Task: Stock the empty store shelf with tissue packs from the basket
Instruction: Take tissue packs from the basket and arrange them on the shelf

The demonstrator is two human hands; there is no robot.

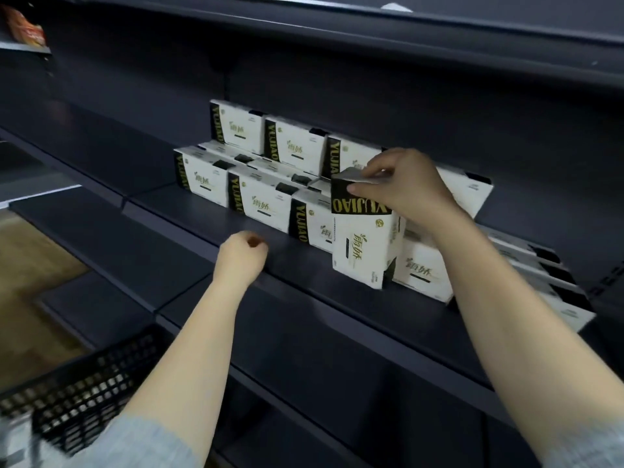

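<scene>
The basket (84,383) looks nearly empty, maybe; right hand (401,187) pinches a tissue pack (364,244) above the shelf (337,298), left hand (241,256) curled, holding nothing.

Shelf (337,319): dark blue-grey boards, seen as painted sheet metal, smooth, matt with a faint sheen along the front edge. Back panel of like finish.

Tissue packs (260,201): wrapped in thin printed film, white with black bands and gold lettering; a light gloss is noted on the faces. The pack (366,231) gripped at its top by the right hand (405,184) shows soft, slightly crumpled wrapping at the corners.

Basket (87,383): black plastic lattice, matt, moulded with square holes.

Sleeves (141,444): pale grey-blue cloth, soft weave, matt.

Floor (30,258): tan, wood-like surface, dull; blurred, so the grain cannot be judged.
</scene>
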